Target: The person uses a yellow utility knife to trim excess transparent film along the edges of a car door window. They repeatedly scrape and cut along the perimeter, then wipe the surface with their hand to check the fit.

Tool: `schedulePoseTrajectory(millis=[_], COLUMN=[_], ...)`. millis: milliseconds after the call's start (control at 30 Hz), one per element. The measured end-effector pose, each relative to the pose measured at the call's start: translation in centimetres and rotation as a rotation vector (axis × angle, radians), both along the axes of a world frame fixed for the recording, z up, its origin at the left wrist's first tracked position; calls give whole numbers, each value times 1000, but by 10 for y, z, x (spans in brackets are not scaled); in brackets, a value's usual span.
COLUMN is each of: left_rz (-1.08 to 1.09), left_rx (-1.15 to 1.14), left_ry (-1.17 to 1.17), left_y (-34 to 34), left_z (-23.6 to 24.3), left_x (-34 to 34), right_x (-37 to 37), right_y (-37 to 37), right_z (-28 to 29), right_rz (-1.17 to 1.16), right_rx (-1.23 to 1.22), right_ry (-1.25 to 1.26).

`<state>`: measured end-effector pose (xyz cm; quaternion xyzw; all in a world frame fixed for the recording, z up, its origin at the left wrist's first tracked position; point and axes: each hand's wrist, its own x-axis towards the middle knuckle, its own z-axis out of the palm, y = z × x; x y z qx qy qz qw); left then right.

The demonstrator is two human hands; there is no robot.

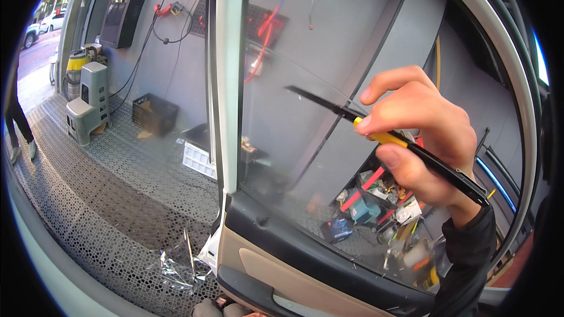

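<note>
My right hand (pixel 432 132) is raised before the window glass (pixel 294 152) of a car door. Thumb and fingers pinch a slim black snap-off utility knife (pixel 443 167) with a yellow slider. Its dark blade is out, pointing up and left, with the tip in front of the glass; whether it touches the glass I cannot tell. Below the window runs the black and beige door panel (pixel 282 258) with its armrest. Only a sliver of skin, seemingly my left hand (pixel 254 314), shows at the lower edge, its fingers hidden.
Crumpled clear film (pixel 179 270) lies on the perforated floor mat (pixel 117 199) beside the door's edge. Farther off are a grey step stool (pixel 88 103), a black crate (pixel 154 114) and a white crate (pixel 200 159). Tools and boxes clutter the floor behind the glass. A person's legs (pixel 20 120) stand far left.
</note>
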<state>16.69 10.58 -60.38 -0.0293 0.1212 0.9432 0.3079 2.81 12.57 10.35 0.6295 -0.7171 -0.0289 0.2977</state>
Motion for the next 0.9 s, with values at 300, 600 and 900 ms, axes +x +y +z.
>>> schedulePoseTrajectory(millis=[300,600,900], left_rz=[25,46,57], left_rx=[10,-6,45], left_ry=[-76,-140,-108], left_y=[-5,-8,-7], left_z=[15,19,19], left_x=[-2,-3,-3], right_x=[-4,-7,-5], right_y=[-19,-31,-33], right_z=[2,1,-6], right_rz=[-106,-153,-115], right_rx=[7,-24,101], right_ry=[-17,-32,153])
